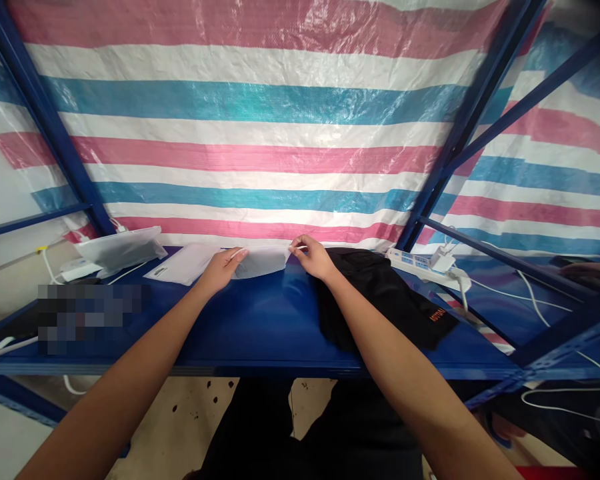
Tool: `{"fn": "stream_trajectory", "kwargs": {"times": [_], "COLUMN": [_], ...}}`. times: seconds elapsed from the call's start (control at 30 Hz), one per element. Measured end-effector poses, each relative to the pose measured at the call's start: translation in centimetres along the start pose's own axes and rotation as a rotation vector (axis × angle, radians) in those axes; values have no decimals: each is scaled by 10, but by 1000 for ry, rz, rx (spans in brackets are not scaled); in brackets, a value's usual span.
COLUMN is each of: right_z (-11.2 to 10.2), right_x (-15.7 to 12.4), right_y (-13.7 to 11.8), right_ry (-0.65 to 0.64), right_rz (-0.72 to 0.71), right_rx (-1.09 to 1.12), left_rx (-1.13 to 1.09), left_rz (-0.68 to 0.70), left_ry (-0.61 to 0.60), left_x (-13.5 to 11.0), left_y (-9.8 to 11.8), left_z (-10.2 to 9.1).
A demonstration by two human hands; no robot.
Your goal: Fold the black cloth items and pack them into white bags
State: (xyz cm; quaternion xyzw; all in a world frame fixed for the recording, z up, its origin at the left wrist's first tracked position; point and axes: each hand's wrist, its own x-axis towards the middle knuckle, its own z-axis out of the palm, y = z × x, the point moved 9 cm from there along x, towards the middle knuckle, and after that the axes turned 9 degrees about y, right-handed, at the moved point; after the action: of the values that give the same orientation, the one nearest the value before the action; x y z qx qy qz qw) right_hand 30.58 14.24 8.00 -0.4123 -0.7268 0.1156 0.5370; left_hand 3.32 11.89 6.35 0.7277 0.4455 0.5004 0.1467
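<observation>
A translucent white plastic bag [261, 261] lies flat at the far edge of the blue shelf [250, 327], against the striped tarp. My left hand [223, 267] pinches its left end, fingers closed on the bag's edge. My right hand [312, 257] pinches the right end, where a thin white strip shows between the fingers. A folded black garment [380, 297] with small orange lettering lies just right of my right hand, touching my forearm.
Another flat white bag with a label [183, 265] lies left of the held one. A stack of clear bags [120, 248] sits farther left. A white power strip [425, 265] with a charger and cables is at the right. Blue rack posts [450, 140] frame the shelf.
</observation>
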Motion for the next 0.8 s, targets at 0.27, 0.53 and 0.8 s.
{"fn": "stream_trajectory", "kwargs": {"times": [0.27, 0.53, 0.8], "right_z": [34, 55, 47], "right_x": [-22, -37, -25], "right_y": [9, -2, -5], "right_ry": [-192, -318, -226], "right_rz": [479, 543, 400], "right_rx": [507, 570, 352], "left_rx": [-294, -354, -338], "left_rz": [-219, -307, -376], "left_ry": [9, -6, 11], "left_x": [-1, -3, -4], "left_y": [-15, -31, -42], "left_z": [4, 11, 12]}}
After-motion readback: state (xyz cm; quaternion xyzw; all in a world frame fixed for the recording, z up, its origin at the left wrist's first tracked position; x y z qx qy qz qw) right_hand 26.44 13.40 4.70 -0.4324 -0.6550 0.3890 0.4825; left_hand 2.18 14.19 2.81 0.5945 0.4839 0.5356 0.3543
